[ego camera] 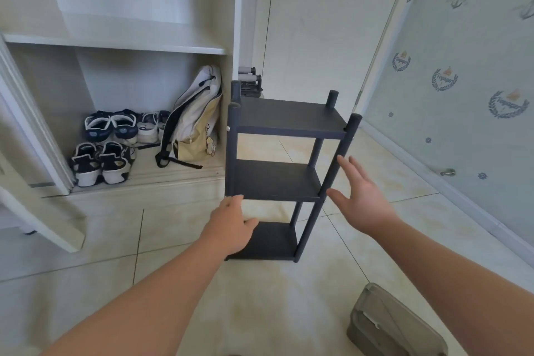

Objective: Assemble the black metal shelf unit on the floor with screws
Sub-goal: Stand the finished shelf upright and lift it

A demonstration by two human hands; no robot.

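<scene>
A: Where is the shelf unit point(277, 179)?

B: In the middle of the frame, upright on the tiled floor point(260, 298). Three dark shelves sit between four round posts, and the post tops stick up above the top shelf. A small pale screw head point(228, 128) shows on the front left post, level with the top shelf.

A: And the left hand point(231, 222)?

B: Just left of centre, a little below the middle shelf, with its back towards the camera. Its grip is loose: the fingers are only slightly bent, the thumb points out to the right, and it holds nothing. The fingertips reach the front left post, but I cannot tell whether they touch it.

A: The right hand point(361, 199)?

B: Right of centre, just beside the front right post at the height of the middle shelf. Its grip is wide open, fingers spread and straight, and it holds nothing. The forefinger overlaps the post in the picture, but contact is unclear.

A: What else is around?

B: On the left is an open cupboard point(144, 46). Shoes point(101, 162) stand in rows on its bottom board, and a pale backpack point(193, 124) leans at the right end, just left of the unit. A closed door point(318, 23) is at top centre, behind the unit. A grey case point(393, 326) lies on the floor at lower right.
</scene>
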